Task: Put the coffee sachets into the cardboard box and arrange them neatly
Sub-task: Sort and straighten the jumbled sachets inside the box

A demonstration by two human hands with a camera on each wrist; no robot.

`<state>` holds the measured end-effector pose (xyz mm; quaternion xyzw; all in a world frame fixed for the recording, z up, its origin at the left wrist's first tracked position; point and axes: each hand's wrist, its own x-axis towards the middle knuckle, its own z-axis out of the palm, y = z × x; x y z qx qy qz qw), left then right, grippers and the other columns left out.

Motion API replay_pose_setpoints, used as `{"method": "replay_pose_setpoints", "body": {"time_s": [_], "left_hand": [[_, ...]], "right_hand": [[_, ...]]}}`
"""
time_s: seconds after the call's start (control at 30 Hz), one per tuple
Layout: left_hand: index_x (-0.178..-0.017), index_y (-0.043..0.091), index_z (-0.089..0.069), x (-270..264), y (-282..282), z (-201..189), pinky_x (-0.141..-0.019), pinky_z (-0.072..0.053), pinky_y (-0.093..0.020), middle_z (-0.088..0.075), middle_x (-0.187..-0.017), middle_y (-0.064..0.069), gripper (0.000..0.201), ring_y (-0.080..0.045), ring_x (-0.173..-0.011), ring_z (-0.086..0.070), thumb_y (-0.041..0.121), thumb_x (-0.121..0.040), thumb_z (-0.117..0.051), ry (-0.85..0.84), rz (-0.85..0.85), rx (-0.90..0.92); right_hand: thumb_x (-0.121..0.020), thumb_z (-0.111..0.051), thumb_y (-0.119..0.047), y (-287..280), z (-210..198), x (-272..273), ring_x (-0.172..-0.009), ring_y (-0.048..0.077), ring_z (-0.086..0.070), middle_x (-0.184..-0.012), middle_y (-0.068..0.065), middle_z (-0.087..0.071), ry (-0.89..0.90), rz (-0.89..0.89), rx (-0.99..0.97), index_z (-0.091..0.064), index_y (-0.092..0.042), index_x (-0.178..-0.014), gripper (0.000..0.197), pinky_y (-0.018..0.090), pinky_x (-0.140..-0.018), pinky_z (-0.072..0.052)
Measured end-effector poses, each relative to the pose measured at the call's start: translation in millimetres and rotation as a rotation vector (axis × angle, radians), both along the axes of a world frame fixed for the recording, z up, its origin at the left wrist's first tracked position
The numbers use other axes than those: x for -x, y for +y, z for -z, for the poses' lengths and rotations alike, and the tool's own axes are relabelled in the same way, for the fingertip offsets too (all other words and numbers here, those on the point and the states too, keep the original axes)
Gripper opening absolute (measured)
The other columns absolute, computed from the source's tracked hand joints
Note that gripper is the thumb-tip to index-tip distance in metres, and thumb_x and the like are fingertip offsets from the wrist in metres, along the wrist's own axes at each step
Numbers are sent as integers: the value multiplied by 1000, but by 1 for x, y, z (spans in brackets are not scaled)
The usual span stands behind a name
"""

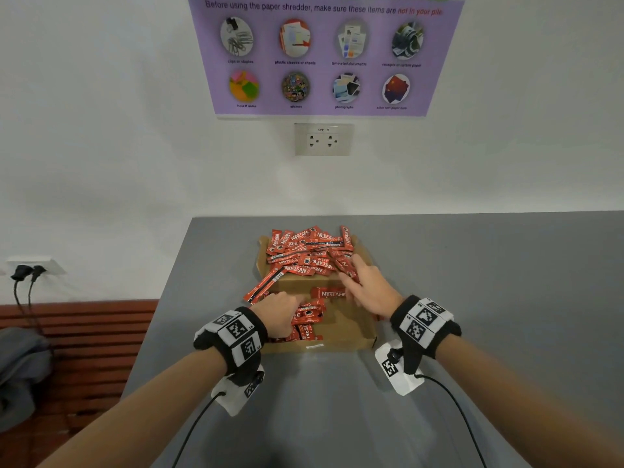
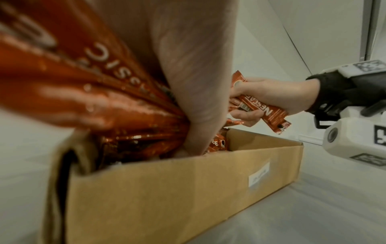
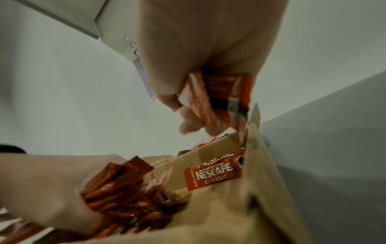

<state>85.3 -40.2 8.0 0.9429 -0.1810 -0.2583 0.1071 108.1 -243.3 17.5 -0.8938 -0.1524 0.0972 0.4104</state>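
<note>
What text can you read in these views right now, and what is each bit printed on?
"Before using the paper shredder, make sure these items are not in your pile": purple poster.
"clips or staples", "plastic sleeves or sheets", "laminated documents", "Post-it notes", "stickers", "photographs": poster captions; the rest are too blurred.
"NESCAFE CLASSIC": sachet leaning inside the cardboard box.
"NESCAFE": sachets heaped at the back.
Wall socket label and box sticker: unreadable.

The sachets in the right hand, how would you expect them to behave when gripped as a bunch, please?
The sachets look glossy, so they may slide against each other and fan out, as the left hand's bundle does. They seem thin and light; the right hand pinches several at once. Probably slightly bendable, not rigid.
</note>
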Motion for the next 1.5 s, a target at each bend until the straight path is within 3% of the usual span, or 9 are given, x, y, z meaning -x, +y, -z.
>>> {"method": "replay_pose_setpoints", "body": {"time_s": [0.23,0.53,0.67,0.77,0.97,1.13,1.23,1.4,1.5], "left_hand": [[-138,21,-40,1,-1,-1,-86,-54,-35,-62,-118,-6,58,-23,-102,-62,3,-85,-55,8,-4,2],[-133,17,-44,3,-3,-6,-88,-52,-31,-61,-120,-6,50,-24,-105,-61,4,-86,-55,-2,-4,7],[-131,17,-44,4,-3,-6,-88,-51,-32,-62,-119,-6,49,-24,-105,-60,3,-85,-55,-4,-10,13],[-134,18,-42,3,-2,-6,-86,-53,-32,-62,-119,-6,53,-24,-103,-61,3,-85,-55,8,-13,23],[-134,22,-44,-1,2,-5,-87,-53,-34,-63,-117,-4,54,-20,-100,-62,6,-84,-57,30,-10,62],[-136,20,-44,-1,6,-4,-88,-53,-36,-62,-119,-1,58,-18,-102,-62,8,-82,-59,17,-20,82],[-120,13,-56,0,7,-10,-91,-49,-32,-59,-117,0,40,-19,-107,-57,9,-80,-62,-41,-22,152],[-98,13,-58,0,8,-30,-57,-45,-14,-62,-85,2,19,-5,-66,-58,2,-83,-58,-223,-173,361],[-78,12,-54,-5,3,-45,-48,-38,-12,-57,-68,1,10,-9,-54,-51,8,-87,-58,-400,-365,486]], "right_hand": [[-99,-41,-27,-4,3,7,-43,15,-54,-75,5,-64,154,23,-144,-55,-13,-87,23,21,-40,-45],[-97,-37,-9,-6,0,10,-41,14,-50,-68,10,-58,184,81,-87,-44,-13,-119,23,20,-36,-41],[-95,-46,-15,-6,-1,13,-42,16,-49,-74,18,-60,172,94,-101,-48,-12,-119,24,21,-34,-40],[-93,-53,-16,-6,0,13,-52,27,-59,-88,21,-68,143,83,-99,-51,-11,-118,26,30,-44,-49],[-97,-47,-19,-8,0,16,-39,12,-49,-63,-1,-56,97,98,0,-49,-12,-121,25,22,-36,-43],[-97,-43,-17,-10,-3,17,-35,8,-48,-58,1,-55,107,109,4,-49,-8,-118,23,20,-35,-43],[-97,-41,-15,-11,-4,18,-35,9,-48,-58,5,-55,118,118,7,-45,-7,-117,22,21,-35,-43],[-96,-41,-12,-11,-8,21,-38,17,-51,-61,10,-58,129,107,-23,-45,-10,-116,21,25,-36,-44],[-94,-42,-9,-8,-13,24,-36,14,-50,-58,11,-58,140,59,-72,-47,-18,-109,18,22,-35,-42]]}}
